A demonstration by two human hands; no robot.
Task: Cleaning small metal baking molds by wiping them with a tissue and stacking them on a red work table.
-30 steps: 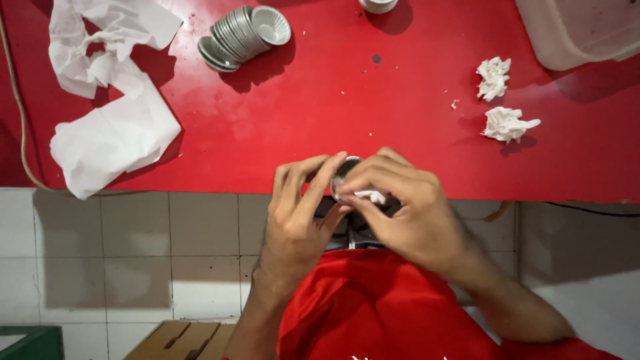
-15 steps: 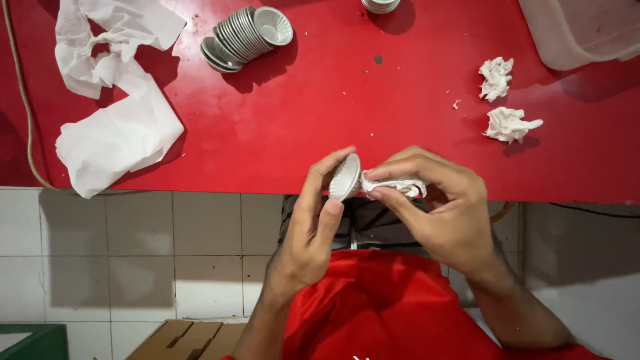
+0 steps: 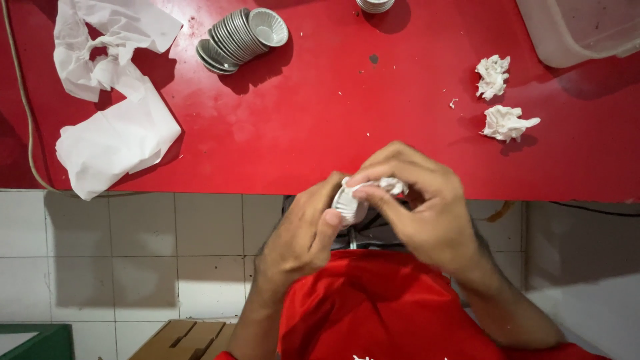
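My left hand [image 3: 300,233] holds a small fluted metal cup [image 3: 348,203] by its rim, just off the near edge of the red table [image 3: 347,127]. My right hand [image 3: 420,207] presses a wad of white tissue [image 3: 390,185] into the cup, its fingers curled over it. Both hands meet above my lap, over my red shirt [image 3: 373,307].
A tipped row of several nested fluted metal cups [image 3: 240,39] lies at the table's far left centre. Crumpled white paper sheets [image 3: 110,100] spread at the left. Two used tissue wads [image 3: 500,100] lie at the right, near a translucent plastic tub [image 3: 580,30]. Tiled floor and a cardboard box [image 3: 180,340] are below.
The cup was held edge-on with the tissue beside it; now my right hand has closed over the cup with the tissue pressed against it.
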